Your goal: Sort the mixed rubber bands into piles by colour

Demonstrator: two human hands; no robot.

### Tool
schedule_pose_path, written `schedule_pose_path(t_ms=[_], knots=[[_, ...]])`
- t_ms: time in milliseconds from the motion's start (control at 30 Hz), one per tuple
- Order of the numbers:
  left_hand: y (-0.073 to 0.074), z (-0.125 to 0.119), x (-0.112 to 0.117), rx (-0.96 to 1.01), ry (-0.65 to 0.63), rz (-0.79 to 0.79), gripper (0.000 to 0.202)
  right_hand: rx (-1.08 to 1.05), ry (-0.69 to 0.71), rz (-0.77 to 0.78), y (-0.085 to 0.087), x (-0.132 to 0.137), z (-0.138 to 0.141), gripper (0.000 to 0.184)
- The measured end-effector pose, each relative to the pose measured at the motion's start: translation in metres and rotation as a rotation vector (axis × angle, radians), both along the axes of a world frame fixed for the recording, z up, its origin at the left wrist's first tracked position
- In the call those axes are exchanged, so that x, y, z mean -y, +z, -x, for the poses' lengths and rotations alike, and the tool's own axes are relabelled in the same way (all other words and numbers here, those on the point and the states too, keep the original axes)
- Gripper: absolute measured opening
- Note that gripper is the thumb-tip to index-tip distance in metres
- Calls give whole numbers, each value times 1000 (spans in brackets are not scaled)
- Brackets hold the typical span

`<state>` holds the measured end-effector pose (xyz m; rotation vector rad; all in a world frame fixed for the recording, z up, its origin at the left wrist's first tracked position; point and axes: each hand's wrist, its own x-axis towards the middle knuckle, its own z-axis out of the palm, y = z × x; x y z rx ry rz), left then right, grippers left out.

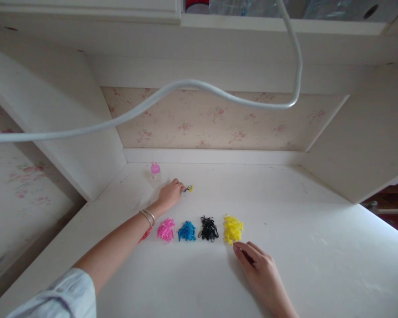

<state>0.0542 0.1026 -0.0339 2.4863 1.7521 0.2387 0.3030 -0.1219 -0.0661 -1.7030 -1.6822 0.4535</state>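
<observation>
My left hand (170, 193) reaches far across the white desk (285, 247), fingers closed in a pinch on a small mixed clump of blue and yellow rubber bands (188, 188). My right hand (258, 269) lies on the desk just below the yellow pile of small rubber bands (232, 229), fingers pressed together, fingertips close to it. In a row to the left lie a black pile (208, 229), a blue pile (187, 231) and a pink pile (166, 229). A red pile (145, 234) is partly hidden behind my left forearm.
A small clear bottle with a pink cap (155, 173) stands near the back left, beside my left hand. A white cable (192, 85) hangs across the view. Shelf walls enclose the desk on the left (69, 145) and right (358, 145).
</observation>
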Motion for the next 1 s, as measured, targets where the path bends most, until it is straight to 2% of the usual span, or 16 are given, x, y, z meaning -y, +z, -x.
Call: schedule_pose_path(t_ms=[433, 667, 800, 1000], knots=[[2, 4, 4, 38, 21, -39, 26, 11, 5, -10, 2, 0, 1, 36], [9, 13, 10, 103, 23, -48, 24, 22, -1, -3, 2, 0, 1, 37], [15, 21, 28, 153, -35, -35, 29, 20, 14, 4, 1, -1, 0, 37], [21, 24, 73, 188, -242, 68, 27, 22, 3, 17, 0, -1, 0, 34]])
